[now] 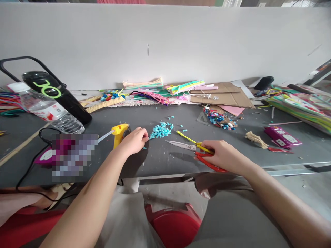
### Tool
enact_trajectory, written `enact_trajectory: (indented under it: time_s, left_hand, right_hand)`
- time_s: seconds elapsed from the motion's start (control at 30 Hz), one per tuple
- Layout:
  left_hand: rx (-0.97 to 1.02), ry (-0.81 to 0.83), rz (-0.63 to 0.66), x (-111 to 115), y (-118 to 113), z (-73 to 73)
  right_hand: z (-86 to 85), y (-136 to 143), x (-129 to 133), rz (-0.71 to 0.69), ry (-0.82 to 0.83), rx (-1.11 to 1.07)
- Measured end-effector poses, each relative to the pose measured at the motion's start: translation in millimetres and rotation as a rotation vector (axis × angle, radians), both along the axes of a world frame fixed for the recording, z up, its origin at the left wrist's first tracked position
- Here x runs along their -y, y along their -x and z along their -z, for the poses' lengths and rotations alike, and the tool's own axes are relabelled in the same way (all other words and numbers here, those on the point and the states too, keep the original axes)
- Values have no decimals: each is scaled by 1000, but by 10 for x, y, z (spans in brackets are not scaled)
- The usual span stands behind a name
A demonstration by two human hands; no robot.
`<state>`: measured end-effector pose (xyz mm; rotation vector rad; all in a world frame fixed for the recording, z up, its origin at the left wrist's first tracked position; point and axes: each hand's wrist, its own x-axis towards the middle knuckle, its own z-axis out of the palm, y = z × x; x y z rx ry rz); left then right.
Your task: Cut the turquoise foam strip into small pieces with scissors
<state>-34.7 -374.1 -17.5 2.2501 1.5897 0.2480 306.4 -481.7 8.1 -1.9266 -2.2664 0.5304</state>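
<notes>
A pile of small blue pieces [160,130] lies on the dark grey table [155,165]. My left hand [137,139] is closed at the pile's left edge, its fingertips pinched; whatever is between them is too small to name. My right hand [219,153] is wrapped round scissors [182,145] with red and yellow handles, blades pointing left and almost together. A yellow twisted stem [186,137] runs from the scissor handles toward the pile. Just left of my left hand is a yellow glue gun [119,132] with a clear stick in its rear.
A water bottle [55,112] and a black flask [72,103] stand at the left. Bundles of coloured stems [186,86] and cardboard [219,94] line the back. Right of centre are a tangled colourful heap [221,119] and a purple box [283,137].
</notes>
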Motion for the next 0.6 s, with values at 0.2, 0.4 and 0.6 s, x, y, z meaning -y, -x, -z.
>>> enact_trajectory:
  time_s: [0.2,0.4,0.6]
  left_hand:
    - [30,13,-55,94,37,-85]
    - [322,-49,-21,96,-64,-151]
    - [611,43,-28,185,-143,-268]
  right_hand:
    - [-2,-3,-15,11,9,20]
    - [-3,37,-8,8,-3,-17]
    - [-13,83,-5,55,-10,-203]
